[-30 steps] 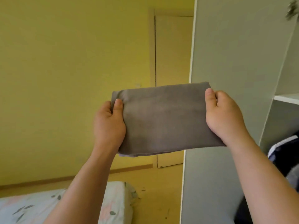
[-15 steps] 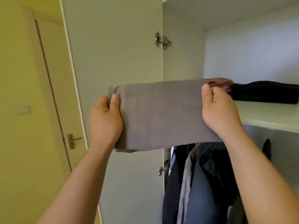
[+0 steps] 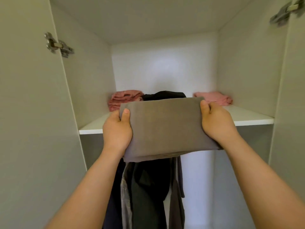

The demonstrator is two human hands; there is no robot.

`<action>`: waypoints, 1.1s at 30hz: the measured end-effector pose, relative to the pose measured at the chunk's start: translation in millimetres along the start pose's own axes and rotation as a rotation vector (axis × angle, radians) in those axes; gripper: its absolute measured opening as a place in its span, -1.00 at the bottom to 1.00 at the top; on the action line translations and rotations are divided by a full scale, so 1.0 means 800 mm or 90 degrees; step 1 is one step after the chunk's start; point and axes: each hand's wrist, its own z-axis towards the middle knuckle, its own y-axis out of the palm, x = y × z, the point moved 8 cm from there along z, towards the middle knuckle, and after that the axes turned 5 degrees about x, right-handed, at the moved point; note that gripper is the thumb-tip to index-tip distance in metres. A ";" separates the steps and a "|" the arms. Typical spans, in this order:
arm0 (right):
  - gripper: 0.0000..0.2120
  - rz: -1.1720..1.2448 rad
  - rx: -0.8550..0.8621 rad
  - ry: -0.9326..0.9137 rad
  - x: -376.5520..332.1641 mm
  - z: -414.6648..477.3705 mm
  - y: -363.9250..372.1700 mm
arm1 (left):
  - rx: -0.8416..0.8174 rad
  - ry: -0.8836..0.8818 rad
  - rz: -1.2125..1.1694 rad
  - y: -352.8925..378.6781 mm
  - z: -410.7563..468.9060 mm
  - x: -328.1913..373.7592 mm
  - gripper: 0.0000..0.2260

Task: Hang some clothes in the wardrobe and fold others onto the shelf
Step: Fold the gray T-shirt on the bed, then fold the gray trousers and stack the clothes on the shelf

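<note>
Across the full view, open white wardrobe [image 3: 165, 63], with left door [image 3: 24, 113] and right door [image 3: 293, 113] swung out either side of the shelf [image 3: 252, 119]. That shelf is a white board spanning the wardrobe at mid height. Below the shelf, dark hanging clothes [image 3: 148, 187] in navy, grey and black, bunched under its middle-left part. At the shelf's front edge, folded grey garment [image 3: 165, 129], flat and level, near edge out in front of the shelf, far edge over the shelf front; cannot tell if it touches the board. At the garment's left end, left hand [image 3: 116, 131], grip closed on the cloth, thumb on top, fingers hidden underneath. At the right end, right hand [image 3: 217, 123], same grip, thumb on top. At the back of the shelf, three folded pieces. Back left is a dark pink pile [image 3: 123, 99]. Back middle is a black piece [image 3: 163, 95], just beside it and partly hidden behind the grey garment. Back right is a light pink pile [image 3: 214, 97], apart from the black piece. Above the shelf on the left, metal hinge [image 3: 57, 45]. Above on the right, second hinge [image 3: 283, 10], blurred.
</note>
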 end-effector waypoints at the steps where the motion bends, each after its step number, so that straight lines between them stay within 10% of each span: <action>1: -0.52 -0.028 0.004 0.002 0.007 0.005 -0.005 | -0.020 -0.004 -0.013 0.018 0.002 -0.004 -0.62; 18: -0.63 -0.207 0.090 0.196 0.141 0.148 -0.071 | -0.340 0.121 0.143 0.365 0.109 0.070 -0.65; 22: -0.58 -0.490 -0.002 0.125 0.160 0.143 -0.049 | -0.423 0.243 0.327 0.429 0.078 0.070 -0.67; 27: -0.79 -0.247 -0.160 -0.036 0.162 0.131 0.001 | -0.714 0.354 0.433 0.470 -0.033 0.057 -0.49; 33: -0.70 -0.339 -0.231 -0.026 0.169 0.125 0.017 | -0.764 0.384 0.465 0.524 -0.011 0.042 -0.55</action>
